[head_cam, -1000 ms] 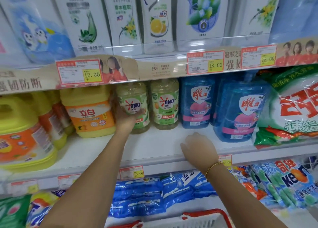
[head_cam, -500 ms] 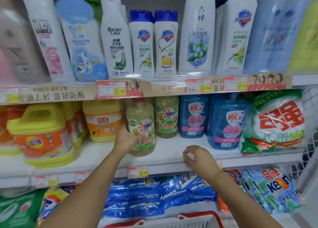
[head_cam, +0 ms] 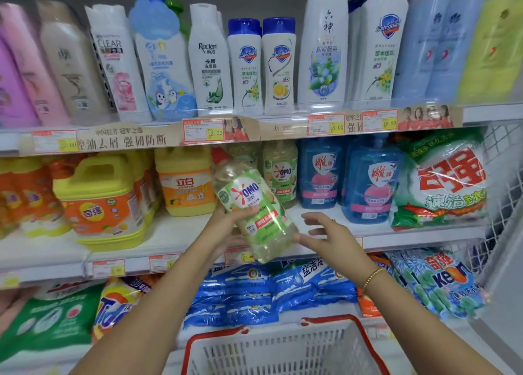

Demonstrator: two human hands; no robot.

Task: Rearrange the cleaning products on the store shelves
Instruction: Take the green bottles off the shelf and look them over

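Green-labelled OMO bottle [head_cam: 254, 210]: we see it in the air, tilted, its red cap up and to the left and its base down and to the right, held clear of the middle shelf [head_cam: 181, 233].
Left hand [head_cam: 223, 230]: we see it wrapped round the bottle's mid-body from behind and below, with fingertips curling over the front of the label.
Right hand [head_cam: 328, 236]: just right of the grip, fingers spread and slack, holding nothing. Its thumb tip meets the bottle's lower end, and the other fingers stay apart from it.
Second OMO bottle [head_cam: 280, 173]: upright on the shelf, behind the grip and slightly to its right.
Yellow jug [head_cam: 186, 185]: standing on the shelf beyond the grip, to its left.
Blue bottles [head_cam: 319, 173]: we count two, upright, right of the grip and behind the right hand.
Green detergent bag [head_cam: 444, 182]: farthest right of the grip, at the shelf's end.
Basket [head_cam: 277, 352]: below the grip and nearer to us, white with a red rim.
Bracelet [head_cam: 373, 275]: gold beads on the right wrist.
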